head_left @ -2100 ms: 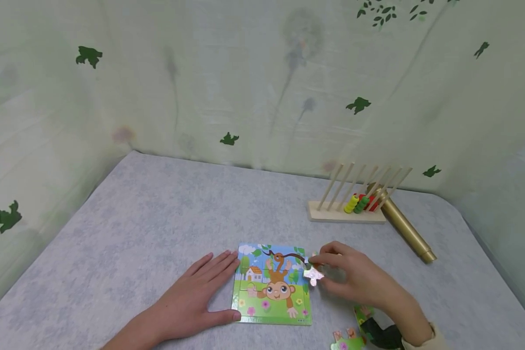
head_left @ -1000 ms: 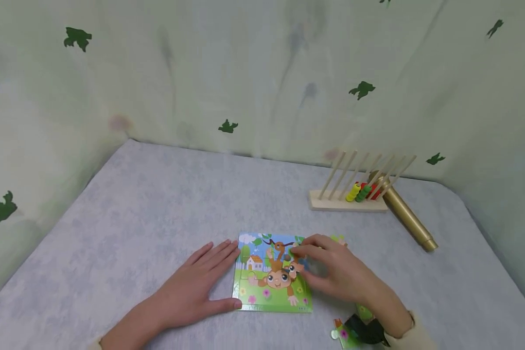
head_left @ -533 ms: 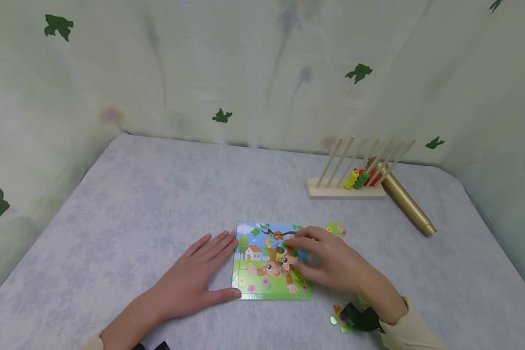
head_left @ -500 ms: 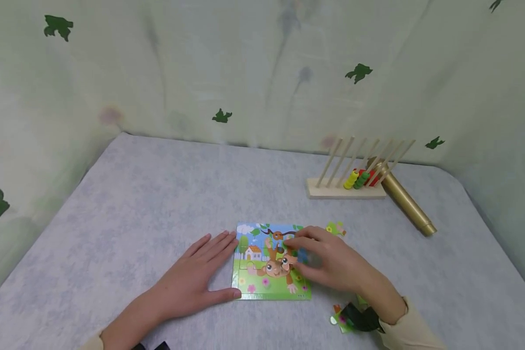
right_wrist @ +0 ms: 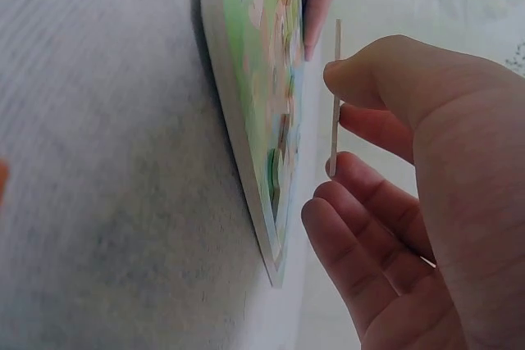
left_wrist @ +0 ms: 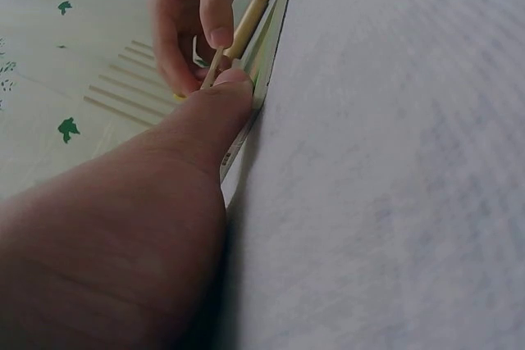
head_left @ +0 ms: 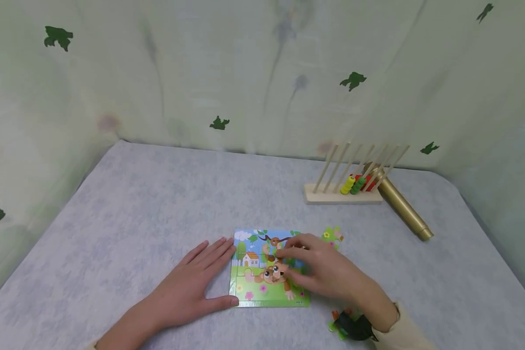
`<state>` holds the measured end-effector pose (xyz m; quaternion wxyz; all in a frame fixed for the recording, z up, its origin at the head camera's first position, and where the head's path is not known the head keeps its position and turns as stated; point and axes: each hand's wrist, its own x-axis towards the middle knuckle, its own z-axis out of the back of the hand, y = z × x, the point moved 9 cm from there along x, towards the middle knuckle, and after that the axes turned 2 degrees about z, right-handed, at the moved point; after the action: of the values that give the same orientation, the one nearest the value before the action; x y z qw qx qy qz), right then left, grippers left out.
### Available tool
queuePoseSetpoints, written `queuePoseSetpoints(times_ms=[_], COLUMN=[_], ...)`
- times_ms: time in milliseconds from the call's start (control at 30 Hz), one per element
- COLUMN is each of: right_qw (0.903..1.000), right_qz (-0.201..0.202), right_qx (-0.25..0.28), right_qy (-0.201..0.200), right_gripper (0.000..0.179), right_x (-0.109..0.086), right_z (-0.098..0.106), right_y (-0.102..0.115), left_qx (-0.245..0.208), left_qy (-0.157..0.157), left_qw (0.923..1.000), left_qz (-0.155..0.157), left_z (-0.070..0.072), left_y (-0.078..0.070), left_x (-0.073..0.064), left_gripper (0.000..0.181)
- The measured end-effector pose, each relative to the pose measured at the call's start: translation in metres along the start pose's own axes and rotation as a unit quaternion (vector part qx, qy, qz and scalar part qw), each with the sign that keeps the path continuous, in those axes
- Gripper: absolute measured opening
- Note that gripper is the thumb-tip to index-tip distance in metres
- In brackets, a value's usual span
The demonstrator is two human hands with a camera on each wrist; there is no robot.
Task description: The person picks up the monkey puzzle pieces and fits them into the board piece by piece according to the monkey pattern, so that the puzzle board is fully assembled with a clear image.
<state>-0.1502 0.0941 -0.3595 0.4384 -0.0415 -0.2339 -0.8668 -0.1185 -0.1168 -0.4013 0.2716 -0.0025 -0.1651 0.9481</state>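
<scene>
A picture puzzle board (head_left: 269, 304) with a monkey and a small house lies on the table. My right hand (head_left: 321, 267) pinches a thin puzzle piece (right_wrist: 335, 125) between thumb and fingers over the board's right half; in the right wrist view the piece stands edge-on, apart from the board surface. From above, the piece shows part of a monkey face and overlaps the large monkey in the picture. Spread flat, my left hand (head_left: 190, 287) touches the board's left edge with thumb and fingertips. The board's right side is partly covered by my right hand.
One loose green puzzle piece (head_left: 329, 235) lies just beyond my right hand. Another loose piece (head_left: 335, 329) is partly hidden by the dark wrist device (head_left: 354, 326). At the back right stand a wooden peg rack (head_left: 343, 198) with coloured beads and a gold tube (head_left: 404, 209).
My right hand has carried the pinched piece from beside the board's right edge leftward over the picture. The left hand keeps its place at the edge. The head view has tilted slightly.
</scene>
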Motion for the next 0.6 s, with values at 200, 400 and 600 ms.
queuePoseSetpoints(times_ms=[200,400,600], right_qw=[0.9999,0.9998,0.9995], right_qz=[0.002,0.009,0.026], right_qx=[-0.001,0.008,0.014], right_qy=[0.013,0.014,0.004], right_gripper=[0.027,0.021,0.017], right_x=[0.0044,0.0065,0.0091], right_z=[-0.0047,-0.0075,-0.0087], right_y=[0.0046,0.0061,0.0084], left_qx=[-0.002,-0.004,0.0], left_qy=[-0.001,-0.007,-0.013], left_qw=[1.0,1.0,0.9999], left_qz=[-0.001,-0.003,-0.007], left_z=[-0.0002,0.0003,0.002], left_y=[-0.0002,-0.0012,-0.0017], left_x=[-0.0006,-0.0009,-0.0014], left_gripper=[0.097,0.097,0.096])
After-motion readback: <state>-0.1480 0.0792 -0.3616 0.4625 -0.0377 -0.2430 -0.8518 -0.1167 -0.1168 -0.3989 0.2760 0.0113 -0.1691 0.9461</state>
